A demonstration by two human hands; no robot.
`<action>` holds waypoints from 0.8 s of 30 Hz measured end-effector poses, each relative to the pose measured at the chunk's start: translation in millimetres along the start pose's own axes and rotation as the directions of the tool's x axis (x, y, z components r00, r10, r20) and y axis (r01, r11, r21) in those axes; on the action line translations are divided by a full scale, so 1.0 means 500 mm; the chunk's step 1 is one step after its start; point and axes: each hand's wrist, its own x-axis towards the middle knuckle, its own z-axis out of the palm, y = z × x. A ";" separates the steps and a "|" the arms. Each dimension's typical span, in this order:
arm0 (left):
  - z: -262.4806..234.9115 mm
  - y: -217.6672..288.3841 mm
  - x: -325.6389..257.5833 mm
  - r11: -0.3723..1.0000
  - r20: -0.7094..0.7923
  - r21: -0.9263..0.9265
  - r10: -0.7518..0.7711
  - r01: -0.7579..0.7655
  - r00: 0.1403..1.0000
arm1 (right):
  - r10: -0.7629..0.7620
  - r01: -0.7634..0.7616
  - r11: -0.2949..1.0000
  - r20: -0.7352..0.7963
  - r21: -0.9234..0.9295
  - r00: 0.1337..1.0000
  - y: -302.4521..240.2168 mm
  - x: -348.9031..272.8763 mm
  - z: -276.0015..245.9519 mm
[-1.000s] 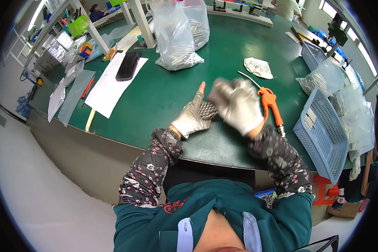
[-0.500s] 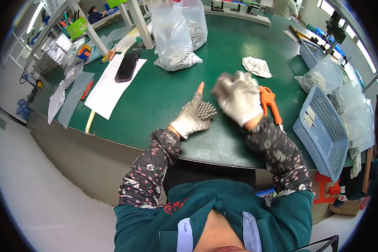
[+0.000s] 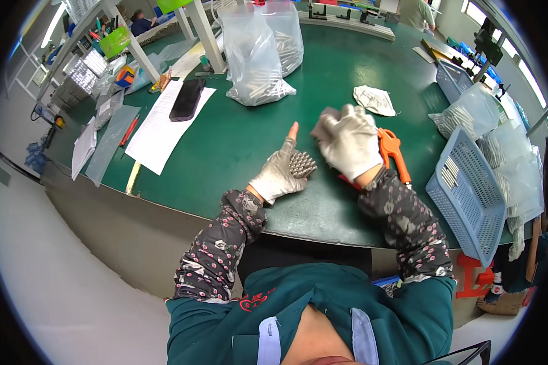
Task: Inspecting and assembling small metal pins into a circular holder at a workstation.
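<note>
My left hand (image 3: 278,175), in a pale glove with a bare thumb pointing up, is wrapped round a tight bundle of thin metal rods (image 3: 302,165). The rods' round ends face away from the palm. Close by on the right, my gloved right hand (image 3: 352,145) is closed on a dark grey-brown pad (image 3: 326,121), mostly covered by the fingers, so its kind is unclear. The pad is apart from the rod ends. An orange air blow gun (image 3: 391,149) lies just right of that hand. Part of a red object (image 3: 349,180) shows under the right wrist.
A crumpled white cloth (image 3: 374,100) lies beyond my right hand. Bags of metal rods (image 3: 259,76) stand at the back. On the right is a blue basket (image 3: 469,188) with several rods, beside more bags (image 3: 511,164). A phone (image 3: 187,99) rests on paper (image 3: 164,137) at left.
My right hand, blurred before, is sharper and the dark pad in it shows more clearly. A red object has come into sight below its wrist. My left hand keeps its hold on the rods.
</note>
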 end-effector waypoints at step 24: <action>0.022 0.040 -0.011 0.941 -0.158 0.338 0.057 -0.001 0.986 | -0.073 -0.032 0.865 0.189 0.501 0.979 0.023 -0.004 -0.010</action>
